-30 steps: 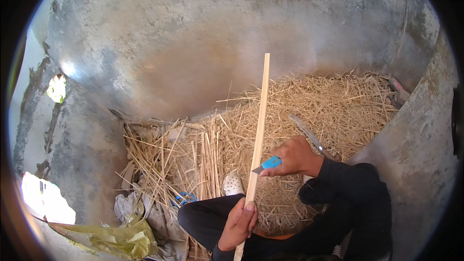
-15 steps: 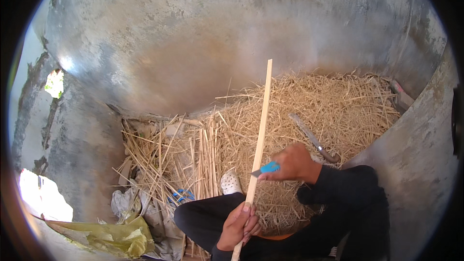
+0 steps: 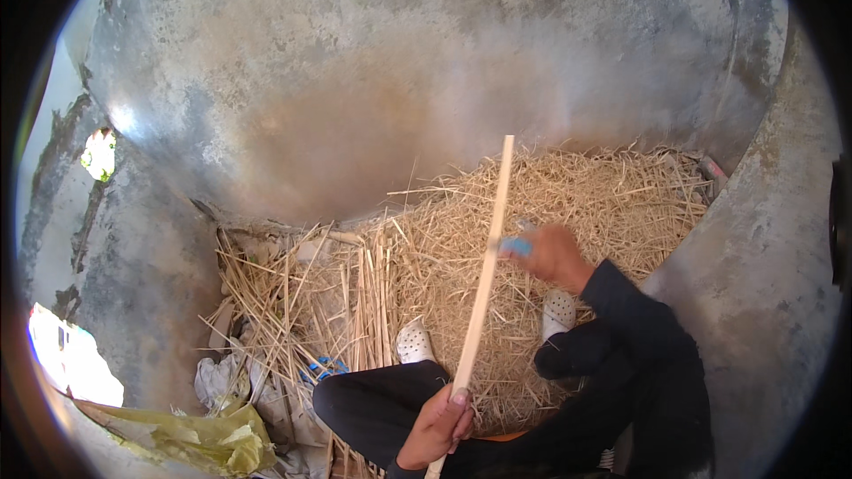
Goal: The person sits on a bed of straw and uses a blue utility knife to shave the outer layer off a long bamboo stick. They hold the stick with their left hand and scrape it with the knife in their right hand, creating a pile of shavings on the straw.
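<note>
In my left hand [image 3: 437, 423], closed around its lower part, is a long pale bamboo strip [image 3: 479, 319] that slants up and away from my lap. My right hand [image 3: 557, 255] grips a blue-handled utility knife [image 3: 516, 247]. Its blade end meets the strip along the upper half and is smeared by motion. Behind that hand lies a long metal blade [image 3: 525, 224] on the straw; only its tip end shows, and its handle is hidden.
Shavings and straw [image 3: 612, 195] cover the floor. Loose bamboo sticks [image 3: 364, 302] lie left, beside blue scraps [image 3: 327, 367] and a yellow plastic sheet [image 3: 213, 439]. White shoes [image 3: 414, 343] show past my crossed legs. A curved concrete wall [image 3: 399, 80] rises behind.
My right hand and the utility knife have slid up along the strip, away from my left hand. The strip's top has tipped slightly right. My right hand now covers most of the loose blade.
</note>
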The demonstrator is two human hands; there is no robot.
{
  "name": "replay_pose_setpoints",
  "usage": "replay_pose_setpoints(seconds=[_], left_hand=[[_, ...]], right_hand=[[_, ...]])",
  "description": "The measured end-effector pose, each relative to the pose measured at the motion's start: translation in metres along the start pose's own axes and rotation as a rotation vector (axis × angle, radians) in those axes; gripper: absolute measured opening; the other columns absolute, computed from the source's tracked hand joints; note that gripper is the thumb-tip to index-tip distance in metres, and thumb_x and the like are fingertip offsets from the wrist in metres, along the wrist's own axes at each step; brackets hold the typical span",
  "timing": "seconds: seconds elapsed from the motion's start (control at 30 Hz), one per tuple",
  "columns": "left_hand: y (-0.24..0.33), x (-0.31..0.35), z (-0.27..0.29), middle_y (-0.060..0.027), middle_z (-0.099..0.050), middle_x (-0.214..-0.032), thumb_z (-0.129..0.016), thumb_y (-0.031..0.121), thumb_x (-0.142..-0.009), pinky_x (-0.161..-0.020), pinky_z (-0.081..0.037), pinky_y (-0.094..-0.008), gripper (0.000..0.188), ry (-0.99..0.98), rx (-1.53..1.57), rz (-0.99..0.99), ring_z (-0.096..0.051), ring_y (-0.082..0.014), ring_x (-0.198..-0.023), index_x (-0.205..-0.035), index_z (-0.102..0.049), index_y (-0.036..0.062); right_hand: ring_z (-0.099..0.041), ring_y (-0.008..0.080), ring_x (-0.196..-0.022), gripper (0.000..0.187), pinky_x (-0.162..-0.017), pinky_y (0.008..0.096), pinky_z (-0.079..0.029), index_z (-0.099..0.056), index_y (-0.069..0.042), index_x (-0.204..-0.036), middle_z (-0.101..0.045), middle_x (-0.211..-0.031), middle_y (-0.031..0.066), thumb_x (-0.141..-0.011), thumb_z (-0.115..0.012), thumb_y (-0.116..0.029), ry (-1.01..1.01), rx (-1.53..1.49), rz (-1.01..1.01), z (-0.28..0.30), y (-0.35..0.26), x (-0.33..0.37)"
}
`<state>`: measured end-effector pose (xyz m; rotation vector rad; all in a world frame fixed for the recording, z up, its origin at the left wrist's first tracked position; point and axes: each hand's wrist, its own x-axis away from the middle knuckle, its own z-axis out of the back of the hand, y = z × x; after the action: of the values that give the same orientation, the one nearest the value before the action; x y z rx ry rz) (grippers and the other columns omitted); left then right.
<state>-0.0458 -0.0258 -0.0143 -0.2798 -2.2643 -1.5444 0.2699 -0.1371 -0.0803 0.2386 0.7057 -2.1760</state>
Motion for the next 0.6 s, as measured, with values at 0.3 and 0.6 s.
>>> replay_pose_setpoints(seconds=[0.3,0.6], left_hand=[[0.031,0.024,-0.02,0.0025,-0.033,-0.054,-0.038,0.033,-0.1,-0.048,-0.034,-0.0213,0.029,0.066,-0.157,-0.117,-0.031,-0.0073,-0.042,-0.102,-0.041,0.0041],[-0.02,0.051,-0.005,0.0053,-0.047,-0.082,-0.057,0.051,-0.089,-0.06,-0.035,-0.0217,0.057,0.135,-0.209,-0.259,-0.041,-0.0061,-0.073,-0.118,-0.053,0.0027]], right_hand=[[-0.05,0.0232,-0.037,0.067,-0.039,0.036,-0.036,-0.053,-0.014,-0.048,-0.049,-0.043,0.0036,-0.071,-0.054,-0.077,0.202,-0.003,0.354,0.037,-0.04,-0.024],[-0.057,0.03,-0.052,0.075,-0.052,0.0438,-0.044,-0.059,-0.002,-0.062,-0.057,-0.055,0.0129,-0.083,-0.043,-0.072,0.181,0.098,-0.336,0.078,0.052,-0.119]])
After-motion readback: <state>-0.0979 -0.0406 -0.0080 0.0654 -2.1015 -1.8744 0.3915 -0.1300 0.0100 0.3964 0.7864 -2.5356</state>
